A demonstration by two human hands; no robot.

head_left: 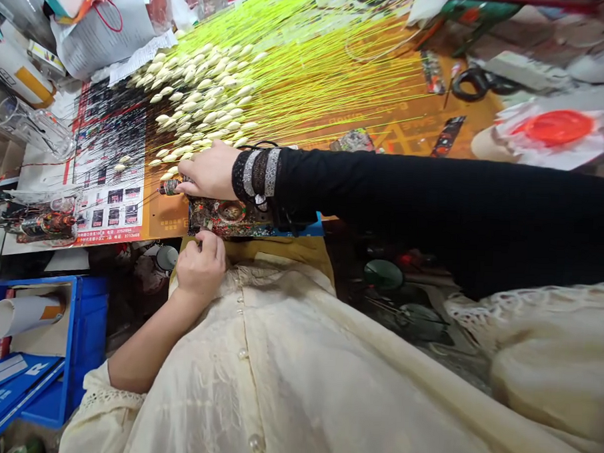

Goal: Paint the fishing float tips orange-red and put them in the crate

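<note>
Many thin neon yellow-green stems (309, 73) tipped with cream-white buds (202, 88) lie fanned across the orange table (401, 124). My right hand (209, 172), in a black sleeve with a lace cuff, rests at the near edge of the bud pile. Its fingers are closed in a pinch on a small dark spool-like piece (169, 186). Below the wrist lies a colourful patterned strip (227, 218). My left hand (200, 265) is curled into a fist at the table's edge, just beneath the strip; what it grips is hidden. A cream garment (285, 373) fills the foreground.
A printed flyer (109, 164) lies left of the buds, with a glass jar (31, 128) on its side beyond it. A blue crate (71, 350) holding a paper roll (22, 313) stands at lower left. Black scissors (476, 82) and a red lid (556, 127) sit at the far right.
</note>
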